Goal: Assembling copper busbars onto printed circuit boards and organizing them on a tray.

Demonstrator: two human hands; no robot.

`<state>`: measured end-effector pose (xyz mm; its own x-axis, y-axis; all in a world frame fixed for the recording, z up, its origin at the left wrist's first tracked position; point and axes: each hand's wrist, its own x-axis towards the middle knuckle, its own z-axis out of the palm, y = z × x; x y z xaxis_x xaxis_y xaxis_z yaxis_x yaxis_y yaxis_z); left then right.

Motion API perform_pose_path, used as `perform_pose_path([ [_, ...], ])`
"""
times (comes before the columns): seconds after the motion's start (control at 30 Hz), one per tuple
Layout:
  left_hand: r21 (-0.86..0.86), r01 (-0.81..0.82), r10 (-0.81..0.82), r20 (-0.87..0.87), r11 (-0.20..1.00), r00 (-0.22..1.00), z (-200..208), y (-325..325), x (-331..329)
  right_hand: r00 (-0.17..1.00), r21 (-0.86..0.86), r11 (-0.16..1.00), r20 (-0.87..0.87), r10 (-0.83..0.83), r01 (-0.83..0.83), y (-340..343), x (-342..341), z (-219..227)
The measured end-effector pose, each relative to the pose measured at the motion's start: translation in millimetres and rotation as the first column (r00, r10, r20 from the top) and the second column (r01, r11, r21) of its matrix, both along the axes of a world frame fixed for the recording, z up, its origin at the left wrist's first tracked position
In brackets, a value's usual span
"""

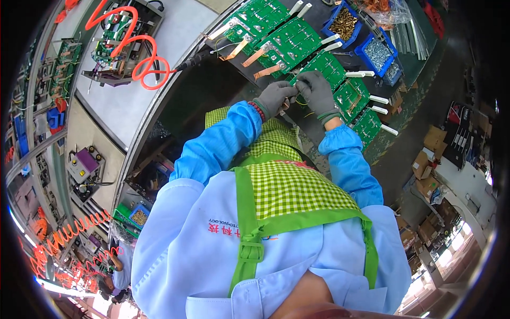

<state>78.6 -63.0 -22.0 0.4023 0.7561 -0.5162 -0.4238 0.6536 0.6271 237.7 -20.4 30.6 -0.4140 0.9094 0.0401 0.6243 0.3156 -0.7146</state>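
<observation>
My left hand (275,99), in a grey glove, is closed in a pinch at the near edge of a row of green circuit boards. Beside it my right hand (316,91), also gloved in grey, has its fingers bent and pressed together. The fingertips of both hands meet, and a small coppery piece (286,105) shows just under them; most of it is hidden. Next to the hands lie a circuit board (328,66) with white tabs and a larger circuit board (291,43) with bent copper strips (270,70) at its near edge.
Beyond the boards stand a blue bin of brass fasteners (343,24) and a blue bin of silvery screws (377,55). To the left, a coiled orange air hose (143,69) hangs over a grey bench (114,114) with an opened electronic unit (119,45). Another person (121,271) is at far lower left.
</observation>
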Motion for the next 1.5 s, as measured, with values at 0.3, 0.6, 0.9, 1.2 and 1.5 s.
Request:
perform_pose_path([
  [0.3,0.228,0.054,-0.022,-0.142,0.972,0.990,-8.3,-2.1,-0.4,0.973,0.088,0.992,0.220,0.074,-0.095,-8.8,8.2,2.9],
  [0.6,0.270,0.210,-0.127,-0.294,0.940,0.947,-11.0,-2.6,-4.9,0.986,0.231,0.961,0.102,0.130,-0.150,-8.4,8.1,-0.8],
  [0.9,0.082,0.069,-0.054,-0.167,0.994,0.984,6.9,-1.1,-4.0,0.980,0.084,0.992,0.178,0.083,-0.099,-8.4,4.3,2.7],
  [1.2,0.032,0.049,-0.043,-0.169,0.998,0.985,18.8,-2.4,-1.9,0.958,0.091,0.996,0.286,-0.035,0.009,-13.2,-6.4,2.4],
  [1.5,-0.085,-0.046,0.043,-0.034,0.995,0.998,5.8,-3.6,3.6,0.991,-0.151,0.979,0.021,-0.133,0.135,-20.2,-7.1,27.7],
])
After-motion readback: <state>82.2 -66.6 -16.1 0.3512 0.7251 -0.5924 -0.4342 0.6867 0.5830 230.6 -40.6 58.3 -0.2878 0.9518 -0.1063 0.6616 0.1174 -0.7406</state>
